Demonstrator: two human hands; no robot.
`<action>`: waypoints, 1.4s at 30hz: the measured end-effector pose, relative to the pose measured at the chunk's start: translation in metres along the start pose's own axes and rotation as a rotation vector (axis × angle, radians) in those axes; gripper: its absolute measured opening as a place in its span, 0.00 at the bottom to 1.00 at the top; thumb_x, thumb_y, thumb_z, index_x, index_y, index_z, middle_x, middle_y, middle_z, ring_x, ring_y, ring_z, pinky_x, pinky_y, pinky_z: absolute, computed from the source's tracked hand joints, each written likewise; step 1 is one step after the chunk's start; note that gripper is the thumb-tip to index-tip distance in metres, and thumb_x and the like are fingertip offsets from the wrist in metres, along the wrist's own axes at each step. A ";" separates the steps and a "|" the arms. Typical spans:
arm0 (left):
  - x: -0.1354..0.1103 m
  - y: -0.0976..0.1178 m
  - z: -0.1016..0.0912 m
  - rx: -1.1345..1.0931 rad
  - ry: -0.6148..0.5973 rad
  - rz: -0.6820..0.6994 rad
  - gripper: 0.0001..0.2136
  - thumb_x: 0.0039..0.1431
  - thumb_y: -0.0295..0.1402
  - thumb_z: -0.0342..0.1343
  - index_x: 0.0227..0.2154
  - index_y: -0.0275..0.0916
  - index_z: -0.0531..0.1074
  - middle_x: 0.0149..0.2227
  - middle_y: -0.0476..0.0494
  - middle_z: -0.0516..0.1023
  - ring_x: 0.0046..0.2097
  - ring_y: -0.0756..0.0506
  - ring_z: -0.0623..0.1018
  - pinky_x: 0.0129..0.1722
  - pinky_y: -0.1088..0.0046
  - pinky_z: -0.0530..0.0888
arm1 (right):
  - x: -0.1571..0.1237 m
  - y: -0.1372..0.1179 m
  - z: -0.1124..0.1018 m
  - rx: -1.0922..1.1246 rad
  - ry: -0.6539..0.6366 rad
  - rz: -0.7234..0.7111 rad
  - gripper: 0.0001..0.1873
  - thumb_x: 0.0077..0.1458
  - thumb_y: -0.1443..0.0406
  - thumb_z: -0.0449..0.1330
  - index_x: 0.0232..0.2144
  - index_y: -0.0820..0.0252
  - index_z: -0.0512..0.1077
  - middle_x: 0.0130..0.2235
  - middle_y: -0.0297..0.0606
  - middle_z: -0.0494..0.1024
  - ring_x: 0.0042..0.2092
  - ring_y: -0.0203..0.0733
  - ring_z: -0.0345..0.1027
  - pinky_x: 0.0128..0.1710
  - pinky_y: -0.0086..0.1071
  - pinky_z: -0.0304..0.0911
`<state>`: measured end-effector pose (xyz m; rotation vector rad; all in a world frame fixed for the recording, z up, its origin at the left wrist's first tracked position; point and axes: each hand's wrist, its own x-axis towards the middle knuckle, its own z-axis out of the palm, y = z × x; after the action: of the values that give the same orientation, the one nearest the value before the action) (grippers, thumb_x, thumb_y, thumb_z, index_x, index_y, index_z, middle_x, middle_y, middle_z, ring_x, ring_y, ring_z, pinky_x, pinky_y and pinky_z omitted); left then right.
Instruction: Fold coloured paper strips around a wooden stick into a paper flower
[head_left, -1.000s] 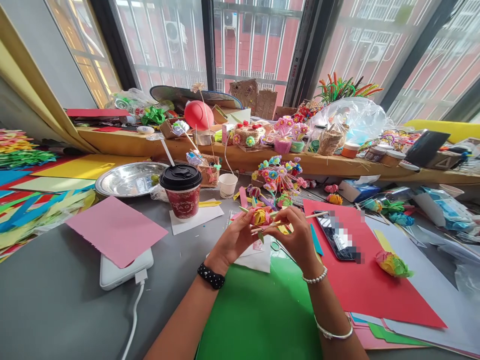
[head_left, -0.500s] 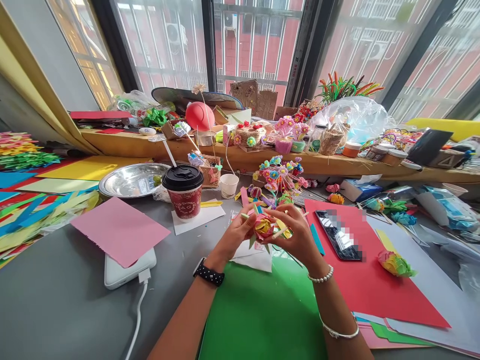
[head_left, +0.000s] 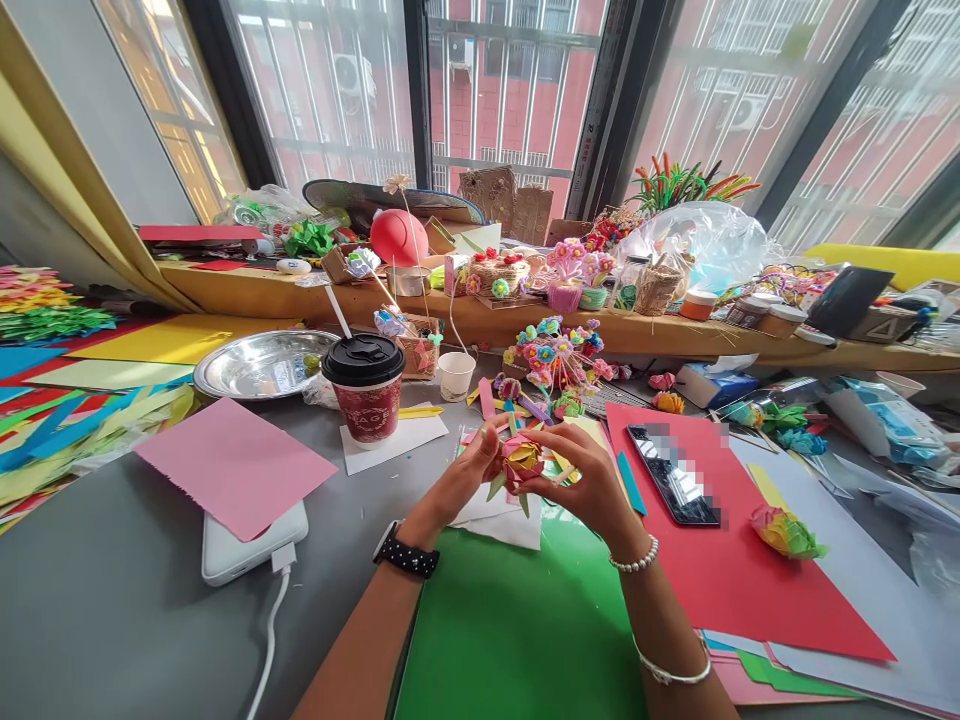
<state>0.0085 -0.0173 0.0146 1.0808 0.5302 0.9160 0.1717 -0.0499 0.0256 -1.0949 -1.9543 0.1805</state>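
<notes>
Between my two hands is a paper flower (head_left: pixel 523 461) with pink outer petals, a yellow middle and thin green leaves spreading from it. My left hand (head_left: pixel 474 468) grips it from the left, thumb on top. On the other side my right hand (head_left: pixel 581 468) pinches the flower's edge and a leaf between thumb and fingers. Both hands hover above a white sheet (head_left: pixel 510 528) and the green mat (head_left: pixel 525 620). A second paper flower (head_left: pixel 786 531), pink, yellow and green, lies at the right on a red sheet (head_left: pixel 787 600).
Left of my hands stand a lidded coffee cup (head_left: pixel 367 400), a small paper cup (head_left: pixel 455 376) and a metal plate (head_left: pixel 259 365). Pink paper (head_left: pixel 236 465) covers part of a white power bank (head_left: pixel 255 545). A phone (head_left: pixel 673 475) rests on the red sheet. Crafts crowd the window ledge (head_left: pixel 480 322).
My right fingers have closed in nearer the flower and its leaves. The flower has turned and shifted slightly left, and the whole view has drifted a little.
</notes>
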 end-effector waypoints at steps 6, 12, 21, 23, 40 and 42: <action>-0.003 0.009 -0.001 0.096 -0.003 0.142 0.39 0.37 0.27 0.63 0.53 0.50 0.51 0.41 0.42 0.69 0.34 0.46 0.74 0.31 0.73 0.70 | -0.002 0.006 0.004 -0.056 0.118 0.013 0.19 0.43 0.60 0.61 0.41 0.52 0.68 0.36 0.37 0.71 0.38 0.42 0.65 0.37 0.35 0.62; -0.005 0.010 -0.001 0.385 -0.011 0.161 0.25 0.39 0.26 0.61 0.45 0.41 0.66 0.39 0.41 0.72 0.33 0.47 0.74 0.33 0.74 0.70 | -0.002 0.009 0.003 -0.031 0.094 0.041 0.19 0.43 0.60 0.61 0.41 0.53 0.68 0.35 0.37 0.71 0.37 0.42 0.65 0.35 0.34 0.62; -0.007 0.014 -0.002 0.568 0.000 0.238 0.21 0.41 0.29 0.59 0.43 0.41 0.68 0.42 0.43 0.73 0.39 0.44 0.74 0.41 0.69 0.70 | -0.003 0.009 -0.006 0.190 -0.078 0.114 0.23 0.42 0.59 0.61 0.44 0.52 0.65 0.39 0.36 0.71 0.39 0.39 0.65 0.30 0.28 0.63; -0.007 0.014 -0.001 0.597 0.010 0.244 0.23 0.41 0.29 0.60 0.44 0.41 0.67 0.43 0.43 0.73 0.38 0.44 0.75 0.41 0.70 0.70 | -0.003 0.011 -0.004 0.178 -0.080 0.119 0.23 0.42 0.59 0.61 0.44 0.53 0.66 0.38 0.36 0.73 0.36 0.38 0.65 0.29 0.28 0.62; -0.004 0.005 -0.008 0.629 -0.009 0.292 0.19 0.40 0.31 0.61 0.40 0.38 0.70 0.40 0.45 0.74 0.37 0.47 0.76 0.40 0.71 0.74 | -0.002 0.003 -0.002 0.130 0.028 0.048 0.16 0.41 0.59 0.62 0.32 0.64 0.73 0.20 0.32 0.68 0.19 0.30 0.51 0.17 0.26 0.48; -0.003 0.004 -0.008 0.592 -0.009 0.271 0.19 0.40 0.29 0.61 0.39 0.38 0.70 0.40 0.45 0.74 0.38 0.46 0.76 0.40 0.71 0.74 | -0.002 0.003 -0.002 0.129 0.027 0.061 0.14 0.40 0.61 0.63 0.31 0.64 0.73 0.20 0.32 0.68 0.20 0.30 0.52 0.18 0.26 0.48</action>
<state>-0.0009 -0.0150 0.0151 1.7227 0.6805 1.0159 0.1754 -0.0499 0.0241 -1.0667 -1.8602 0.3193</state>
